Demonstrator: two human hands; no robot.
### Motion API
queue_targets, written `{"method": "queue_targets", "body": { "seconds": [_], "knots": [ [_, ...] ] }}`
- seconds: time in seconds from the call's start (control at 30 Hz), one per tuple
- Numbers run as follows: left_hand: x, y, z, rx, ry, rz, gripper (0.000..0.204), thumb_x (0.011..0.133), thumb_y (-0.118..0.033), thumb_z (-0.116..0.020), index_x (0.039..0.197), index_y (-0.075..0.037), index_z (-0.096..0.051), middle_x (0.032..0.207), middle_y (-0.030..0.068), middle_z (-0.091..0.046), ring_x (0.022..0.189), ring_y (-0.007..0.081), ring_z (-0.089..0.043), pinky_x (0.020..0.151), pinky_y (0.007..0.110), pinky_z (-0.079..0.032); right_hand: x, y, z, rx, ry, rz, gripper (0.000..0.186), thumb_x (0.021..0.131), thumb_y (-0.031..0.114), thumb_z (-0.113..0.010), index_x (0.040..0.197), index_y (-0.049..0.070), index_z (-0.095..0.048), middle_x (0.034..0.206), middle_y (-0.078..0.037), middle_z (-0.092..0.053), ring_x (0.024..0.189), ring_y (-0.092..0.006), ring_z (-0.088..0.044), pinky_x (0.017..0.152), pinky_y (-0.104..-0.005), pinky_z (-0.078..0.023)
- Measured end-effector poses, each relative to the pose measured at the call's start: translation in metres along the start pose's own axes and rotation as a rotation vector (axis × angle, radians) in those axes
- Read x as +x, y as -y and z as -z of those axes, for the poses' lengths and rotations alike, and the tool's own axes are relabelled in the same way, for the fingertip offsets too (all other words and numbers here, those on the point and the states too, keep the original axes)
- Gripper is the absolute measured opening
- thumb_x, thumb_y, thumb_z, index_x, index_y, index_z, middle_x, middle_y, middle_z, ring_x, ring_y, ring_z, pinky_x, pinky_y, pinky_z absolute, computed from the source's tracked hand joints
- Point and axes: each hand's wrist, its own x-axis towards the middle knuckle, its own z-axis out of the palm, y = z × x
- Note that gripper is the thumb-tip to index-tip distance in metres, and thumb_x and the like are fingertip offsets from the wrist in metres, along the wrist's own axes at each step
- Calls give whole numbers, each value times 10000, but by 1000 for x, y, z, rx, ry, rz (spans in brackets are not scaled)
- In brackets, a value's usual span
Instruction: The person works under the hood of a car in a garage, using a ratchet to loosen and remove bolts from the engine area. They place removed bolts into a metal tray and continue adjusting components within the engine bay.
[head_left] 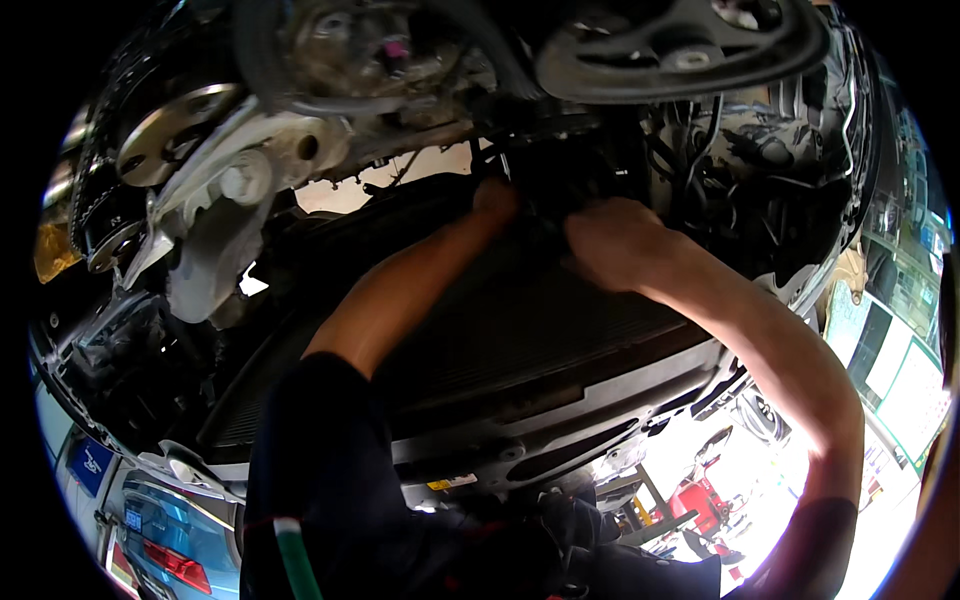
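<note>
Both my arms reach up into the dark front of a car, between the engine and a large dark radiator panel [530, 330]. My left hand [495, 203] is at a shadowed gap above the panel, beside a small shiny metal piece [505, 165]; its fingers are lost in the dark. Just to the right, my right hand [618, 243] is closed with its fingers curled inward, back of the hand toward me. What it grips is hidden in the shadow among black parts. The two hands are a short way apart.
A large black pulley [690, 62] and a belt [262, 60] hang close overhead. A metal bracket [240, 180] juts out at left. Below runs the front crossmember [510, 452]. A blue car [175, 530] stands at lower left, red equipment [700, 505] at lower right.
</note>
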Motion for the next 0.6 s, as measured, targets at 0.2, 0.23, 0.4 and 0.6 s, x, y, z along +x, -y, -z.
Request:
{"method": "queue_targets", "body": {
  "seconds": [0.2,0.23,0.4,0.6],
  "knots": [
    [-26,-28,21,-122,191,-57,323,886,-365,-562,937,-78,-702,906,188,-677,867,347,-653,757,429,-500,91,-18,-45,387,57,-3,366,882,358,-562,1059,52,-659,927,-139,-688,772,-263,-684,630,-382,-553],
    [-29,-28,22,-112,249,-121,314,885,-353,-565,927,-76,-708,905,184,-681,859,336,-656,756,422,-499,92,-18,-51,573,104,-29,374,886,360,-565,1085,53,-642,903,-129,-682,729,-248,-678,589,-373,-549],
    [-36,-50,53,-292,-43,119,319,887,-348,-582,936,-59,-708,899,169,-687,834,304,-659,748,392,-490,92,-11,-52,1102,156,-157,387,899,322,-572,1150,28,-568,834,-110,-640,628,-198,-640,514,-333,-530],
    [1,-37,48,-111,-23,-33,340,895,-375,-559,941,-77,-715,960,157,-688,898,345,-649,811,421,-489,128,-9,-60,1219,43,-227,306,934,248,-513,1094,-9,-558,887,-124,-620,637,-213,-642,560,-336,-535]
  ]
}}
